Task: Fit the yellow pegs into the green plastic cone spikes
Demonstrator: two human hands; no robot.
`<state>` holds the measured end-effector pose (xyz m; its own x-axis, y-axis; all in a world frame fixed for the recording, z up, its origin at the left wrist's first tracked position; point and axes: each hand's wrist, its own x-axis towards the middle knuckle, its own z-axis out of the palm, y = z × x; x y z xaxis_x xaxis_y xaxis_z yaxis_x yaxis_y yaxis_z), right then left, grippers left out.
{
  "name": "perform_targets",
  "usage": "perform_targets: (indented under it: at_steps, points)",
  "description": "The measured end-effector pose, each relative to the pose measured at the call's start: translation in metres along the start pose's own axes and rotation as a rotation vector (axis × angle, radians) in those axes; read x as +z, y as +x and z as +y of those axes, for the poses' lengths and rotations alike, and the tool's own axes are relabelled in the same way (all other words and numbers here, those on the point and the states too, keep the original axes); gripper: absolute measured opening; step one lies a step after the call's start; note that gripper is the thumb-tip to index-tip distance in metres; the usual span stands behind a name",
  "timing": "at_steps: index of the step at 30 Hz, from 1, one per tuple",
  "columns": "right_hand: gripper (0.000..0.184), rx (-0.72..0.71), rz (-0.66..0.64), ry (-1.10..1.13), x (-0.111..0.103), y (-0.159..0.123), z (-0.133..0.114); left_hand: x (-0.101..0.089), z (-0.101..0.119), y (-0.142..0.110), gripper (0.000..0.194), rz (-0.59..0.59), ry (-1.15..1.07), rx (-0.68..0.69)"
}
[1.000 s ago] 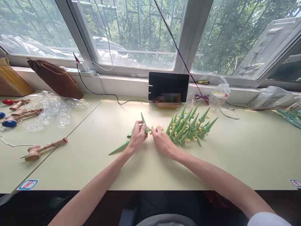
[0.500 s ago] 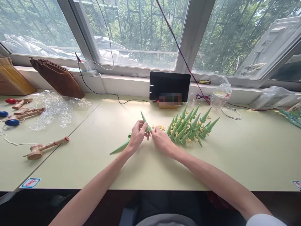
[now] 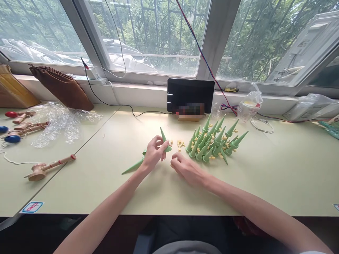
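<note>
A green pointed cone [image 3: 163,134] is pinched between the thumb and fingers of my left hand [image 3: 154,152], its tip up and leaning slightly left. My right hand [image 3: 187,170] is apart from it, a little lower, with thumb and fingertips pressed together; whatever they hold is hidden. Just beyond my right hand lie several small yellow pieces [image 3: 181,143]. To the right stands a tight cluster of green cones [image 3: 202,144] with yellow bits at their sides. Partly behind my left wrist, another green cone [image 3: 132,167] lies on its side.
A tablet [image 3: 190,92] leans upright at the back of the table [image 3: 278,169]. On the left are wooden kendama toys [image 3: 37,172], crumpled clear plastic [image 3: 71,128] and a brown bag [image 3: 63,90]. A bagged cup [image 3: 249,107] and a white cable [image 3: 265,129] are at back right.
My right hand has drawn back from the cone, downward toward me, uncovering more yellow pieces. My left hand still holds the cone, which has shifted slightly. The view has moved a little.
</note>
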<state>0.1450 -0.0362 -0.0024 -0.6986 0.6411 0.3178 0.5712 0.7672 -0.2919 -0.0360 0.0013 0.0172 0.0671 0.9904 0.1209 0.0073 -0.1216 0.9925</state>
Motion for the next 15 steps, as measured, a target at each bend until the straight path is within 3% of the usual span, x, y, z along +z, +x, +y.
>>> perform_targets:
  at_steps: [5,10,15]
  points:
    - [0.018,-0.042,0.12,0.215,0.009,-0.021,0.014,0.002,-0.003,-0.003,0.031,-0.129,0.074,-0.071]
    - [0.016,0.133,0.339,0.473,0.012,-0.024,0.017,0.005,-0.008,-0.004,0.035,-0.261,0.117,-0.141]
    - [0.019,0.209,0.401,0.634,0.008,-0.021,0.017,0.008,-0.008,-0.002,0.038,-0.369,0.019,-0.208]
